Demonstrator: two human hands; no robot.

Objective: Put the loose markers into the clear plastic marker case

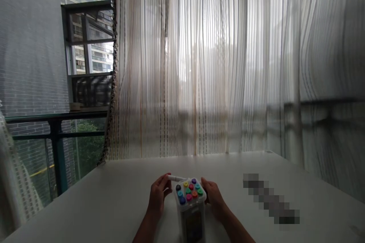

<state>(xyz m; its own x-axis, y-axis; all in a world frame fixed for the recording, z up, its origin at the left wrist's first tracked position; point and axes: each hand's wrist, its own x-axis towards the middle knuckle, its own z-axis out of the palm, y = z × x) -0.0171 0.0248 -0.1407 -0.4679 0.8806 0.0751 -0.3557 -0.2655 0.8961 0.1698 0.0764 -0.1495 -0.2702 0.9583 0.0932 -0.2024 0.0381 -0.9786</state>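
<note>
My left hand (157, 194) pinches one end of a white marker (173, 177) between thumb and fingers. The marker lies roughly level, pointing right, behind the top of a clear plastic marker case (190, 210). Several markers stand upright in the case, their round ends showing blue, black, yellow, red, green, pink, orange and purple. On the case's right side, my right hand (216, 198) is closed against its upper edge, with some fingertips hidden behind it. A dark label is on the front of the case, and its bottom runs out of view.
The case stands on a white table (114, 205). To the right on the table is a blurred-out, pixelated dark strip (270, 199). Beyond the far edge hangs a sheer striped curtain (194, 83). A dark green railing (57, 133) and a window (89, 53) are at the left.
</note>
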